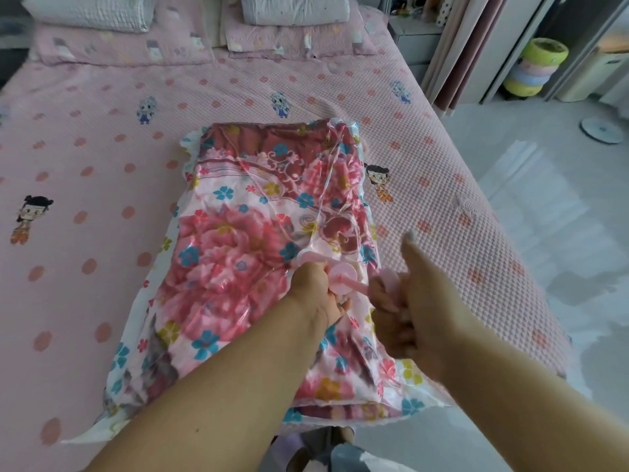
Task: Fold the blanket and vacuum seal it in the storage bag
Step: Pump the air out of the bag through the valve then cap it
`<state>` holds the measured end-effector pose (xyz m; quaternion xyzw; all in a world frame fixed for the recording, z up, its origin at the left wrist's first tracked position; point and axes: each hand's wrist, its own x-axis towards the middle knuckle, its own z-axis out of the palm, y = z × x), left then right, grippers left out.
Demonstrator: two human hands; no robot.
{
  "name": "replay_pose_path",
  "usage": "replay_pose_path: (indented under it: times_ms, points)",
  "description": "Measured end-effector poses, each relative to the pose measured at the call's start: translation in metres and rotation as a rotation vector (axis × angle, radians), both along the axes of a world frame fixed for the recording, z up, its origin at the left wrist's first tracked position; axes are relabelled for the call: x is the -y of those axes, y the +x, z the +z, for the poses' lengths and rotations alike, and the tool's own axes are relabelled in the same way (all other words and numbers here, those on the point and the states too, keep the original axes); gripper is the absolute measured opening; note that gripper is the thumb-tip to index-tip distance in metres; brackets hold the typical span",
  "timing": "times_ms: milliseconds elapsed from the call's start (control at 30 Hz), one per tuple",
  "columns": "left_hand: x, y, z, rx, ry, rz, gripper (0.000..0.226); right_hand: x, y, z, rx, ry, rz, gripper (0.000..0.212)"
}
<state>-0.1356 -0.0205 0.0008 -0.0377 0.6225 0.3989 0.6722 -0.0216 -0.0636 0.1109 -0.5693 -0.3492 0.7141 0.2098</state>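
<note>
A folded floral blanket (238, 233) in pink, red and white lies inside a clear storage bag (343, 158) printed with small flowers, on the bed. A round pink valve (343, 274) sits on the bag's near right part. My left hand (316, 291) presses on the bag at the valve, fingers curled around its base. My right hand (408, 301) grips a pink hand-pump handle (388, 281), thumb raised; a thin pink rod (357, 285) runs from it to the valve.
The bed (102, 148) has a pink dotted cover with cartoon figures; two pillows (102, 15) lie at the head. To the right are a pale floor (544, 199), curtains (466, 46), stacked coloured stools (537, 66) and a round fan base (602, 131).
</note>
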Motion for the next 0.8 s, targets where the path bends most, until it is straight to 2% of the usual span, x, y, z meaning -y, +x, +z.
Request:
replay_pose_path:
  times_ms: [100,200,300,400,467,500,600,733,800]
  points:
    - [-0.001,-0.003,0.007,0.002,0.099,-0.051,0.047,-0.024,-0.025,-0.019,0.04,0.006,0.046,0.075]
    - [0.001,0.0,0.018,0.023,0.089,-0.053,0.035,-0.022,-0.019,-0.027,0.01,0.042,0.082,0.075]
    - [0.002,0.004,0.008,0.032,-0.014,0.014,0.018,0.003,0.006,-0.004,0.006,-0.035,0.055,0.075]
    - [0.004,0.003,0.003,0.01,-0.024,0.021,0.018,0.012,0.013,0.004,-0.015,0.005,0.047,0.074]
    - [0.004,0.001,0.005,0.009,0.01,0.014,0.02,0.001,-0.003,-0.001,0.043,0.024,-0.002,0.075]
    - [0.004,0.0,0.009,0.014,0.051,0.0,0.023,-0.007,-0.014,-0.008,0.089,0.026,0.007,0.075]
    - [0.009,-0.002,0.023,0.001,0.119,-0.044,0.029,-0.015,-0.03,-0.028,0.05,0.038,0.072,0.073]
    - [0.005,-0.002,0.014,-0.015,-0.004,-0.021,0.014,0.01,-0.001,0.003,-0.062,-0.053,0.033,0.069]
    - [0.002,-0.002,0.012,-0.04,-0.032,-0.021,0.021,0.015,0.012,0.018,-0.099,-0.063,-0.021,0.066]
